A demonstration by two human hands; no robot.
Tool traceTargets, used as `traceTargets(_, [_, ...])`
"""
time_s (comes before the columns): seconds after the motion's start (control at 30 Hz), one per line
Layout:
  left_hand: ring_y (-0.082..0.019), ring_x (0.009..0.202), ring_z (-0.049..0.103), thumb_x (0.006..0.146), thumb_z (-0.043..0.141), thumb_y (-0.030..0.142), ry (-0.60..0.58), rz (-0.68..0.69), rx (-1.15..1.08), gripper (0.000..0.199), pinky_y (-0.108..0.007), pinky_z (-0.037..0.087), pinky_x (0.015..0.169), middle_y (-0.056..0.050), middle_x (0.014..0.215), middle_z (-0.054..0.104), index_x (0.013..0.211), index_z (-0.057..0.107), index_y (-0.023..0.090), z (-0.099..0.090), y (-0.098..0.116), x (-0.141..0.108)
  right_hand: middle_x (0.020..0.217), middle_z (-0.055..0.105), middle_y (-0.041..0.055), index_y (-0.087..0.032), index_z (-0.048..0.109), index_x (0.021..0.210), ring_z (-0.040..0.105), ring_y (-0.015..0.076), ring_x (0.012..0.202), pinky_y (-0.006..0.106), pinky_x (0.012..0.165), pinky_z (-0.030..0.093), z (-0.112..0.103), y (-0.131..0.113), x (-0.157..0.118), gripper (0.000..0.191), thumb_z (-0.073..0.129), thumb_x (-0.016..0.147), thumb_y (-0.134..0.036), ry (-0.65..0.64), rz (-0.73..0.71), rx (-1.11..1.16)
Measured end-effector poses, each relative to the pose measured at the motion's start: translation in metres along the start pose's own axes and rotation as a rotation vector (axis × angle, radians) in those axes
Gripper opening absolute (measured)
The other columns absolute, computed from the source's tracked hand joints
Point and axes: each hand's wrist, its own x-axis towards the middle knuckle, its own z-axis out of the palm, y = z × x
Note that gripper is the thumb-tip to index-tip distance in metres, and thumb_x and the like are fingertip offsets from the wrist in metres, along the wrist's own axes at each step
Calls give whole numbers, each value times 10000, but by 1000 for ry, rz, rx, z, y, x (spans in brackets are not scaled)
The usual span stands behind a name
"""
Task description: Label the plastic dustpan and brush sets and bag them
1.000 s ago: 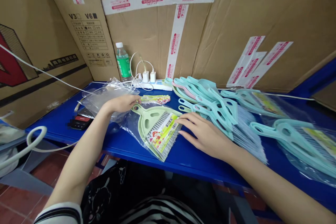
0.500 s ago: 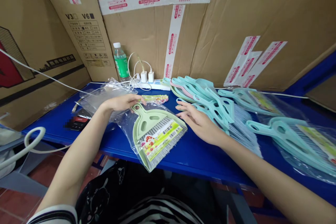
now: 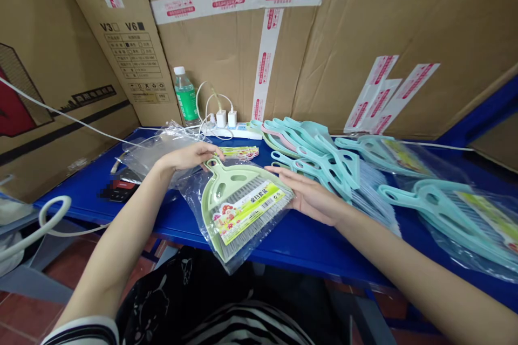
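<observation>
A light green dustpan and brush set (image 3: pixel 243 210), with a yellow card label on the bristles, lies tilted inside a clear plastic bag at the table's front edge. My left hand (image 3: pixel 193 156) has its fingers closed round the top of the handle and the bag there. At the pan's right corner is my right hand (image 3: pixel 309 194), fingers stretched out along the bag, the thumb side hidden behind the set. Behind the handle lies a small stack of printed cards (image 3: pixel 240 152).
Turquoise dustpans and brushes (image 3: pixel 332 167) pile up behind my right hand. Two bagged turquoise sets (image 3: pixel 445 215) lie on the right. Empty clear bags (image 3: pixel 156 145), a green-labelled bottle (image 3: pixel 186 97) and a power strip (image 3: pixel 243 130) stand at the back left of the blue table (image 3: pixel 315 242).
My right hand has moved down and against the set's right corner. The set has turned slightly, and the bag now reaches past its bristles. My left hand has hardly moved.
</observation>
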Motion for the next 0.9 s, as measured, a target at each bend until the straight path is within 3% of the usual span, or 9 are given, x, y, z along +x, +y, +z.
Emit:
traceTargets(0.1, [-102,755,593,884,399,180,53,-62,1,270,-210,523,634,-41,895,646,917,665,155,-2,-3,0,1161,683,82,-231,518,1320,679,165,939,335,785,600,-1,1,2,354,369,1007,-304,-46,-22,31])
traceTargets(0.2, [-116,775,619,877,402,192,90,-123,25,269,-221,528,637,-50,896,667,909,667,153,-5,-5,-1,1019,696,65,-224,493,1350,685,158,861,346,812,602,-5,3,1,375,411,994,-312,-70,-47,32])
traceTargets(0.33, [-124,792,639,874,420,204,140,-141,59,251,-221,534,639,-54,898,685,918,663,161,-8,-10,-1,943,658,22,-239,335,1478,671,135,805,336,840,600,-13,7,-2,679,624,865,-196,-124,-108,-65])
traceTargets(0.43, [-110,743,639,872,425,184,187,-119,78,244,-213,536,624,-48,890,691,944,656,160,-8,-14,0,1038,627,31,-293,213,1530,659,117,771,332,794,616,-17,9,-5,849,664,822,-164,-176,-124,-152])
traceTargets(0.63, [-84,559,601,831,473,141,289,-208,166,151,-205,514,545,-35,792,680,862,621,140,-2,-10,6,967,613,9,-282,63,1558,633,86,639,272,670,609,-16,10,-7,996,692,792,-176,-242,-44,-200])
traceTargets(0.9, [-102,479,591,763,468,97,376,-232,337,151,-210,464,532,22,616,635,759,601,169,4,-4,5,850,567,-39,-310,56,1556,595,83,556,254,542,582,-14,1,-14,995,688,794,-209,-212,-69,-281])
